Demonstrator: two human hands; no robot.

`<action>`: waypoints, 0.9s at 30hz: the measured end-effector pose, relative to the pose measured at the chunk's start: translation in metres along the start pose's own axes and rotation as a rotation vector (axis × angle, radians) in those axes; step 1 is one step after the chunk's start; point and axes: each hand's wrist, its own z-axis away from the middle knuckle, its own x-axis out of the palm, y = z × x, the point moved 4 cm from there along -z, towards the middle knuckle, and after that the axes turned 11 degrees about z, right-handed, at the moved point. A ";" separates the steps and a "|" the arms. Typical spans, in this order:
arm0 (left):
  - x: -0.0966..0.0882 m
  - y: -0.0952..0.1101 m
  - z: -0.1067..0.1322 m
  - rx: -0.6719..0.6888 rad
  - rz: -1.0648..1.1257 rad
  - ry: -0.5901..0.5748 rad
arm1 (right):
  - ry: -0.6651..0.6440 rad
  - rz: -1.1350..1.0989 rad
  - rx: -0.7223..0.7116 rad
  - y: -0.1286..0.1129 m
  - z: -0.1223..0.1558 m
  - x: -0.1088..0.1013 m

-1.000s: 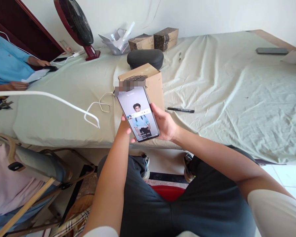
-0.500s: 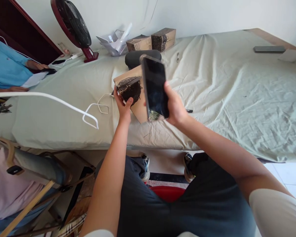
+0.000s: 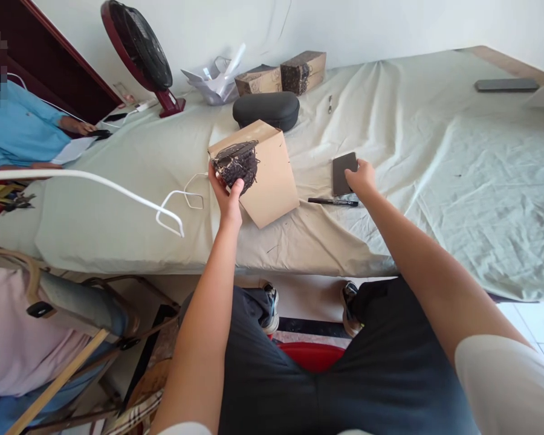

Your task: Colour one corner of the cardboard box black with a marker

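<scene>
My left hand grips the left corner of a tilted cardboard box, its thumb against a dark scribbled patch on the box's side. On the cloth to the right lies a smartphone, dark side up. My right hand has its thumb on top of the phone's right edge; the other fingers are mostly hidden behind it. A black marker pen rests just in front of the phone. Behind the box sits a black zip case.
A pale green cloth covers the table. Two cardboard boxes, a plastic basket and a fan stand along the wall. A white bent rod reaches in from the left. A person in a blue shirt sits at the left.
My right hand has carried the phone from in front of the box down to the cloth on the right. My left hand keeps its hold on the box, which now shows more fully.
</scene>
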 end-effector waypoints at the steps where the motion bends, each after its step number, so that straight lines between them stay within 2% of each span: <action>1: 0.000 0.000 0.000 0.001 0.006 0.001 | 0.001 0.014 0.007 -0.001 -0.001 0.002; 10: -0.002 -0.001 0.001 0.016 -0.005 -0.023 | 0.003 -0.087 0.132 0.005 -0.009 0.015; 18: 0.000 0.000 0.001 0.012 0.024 -0.033 | -0.030 0.041 0.097 -0.002 -0.003 0.010; 27: 0.000 0.002 0.002 -0.022 0.027 -0.023 | -0.026 0.024 0.137 -0.008 0.006 0.007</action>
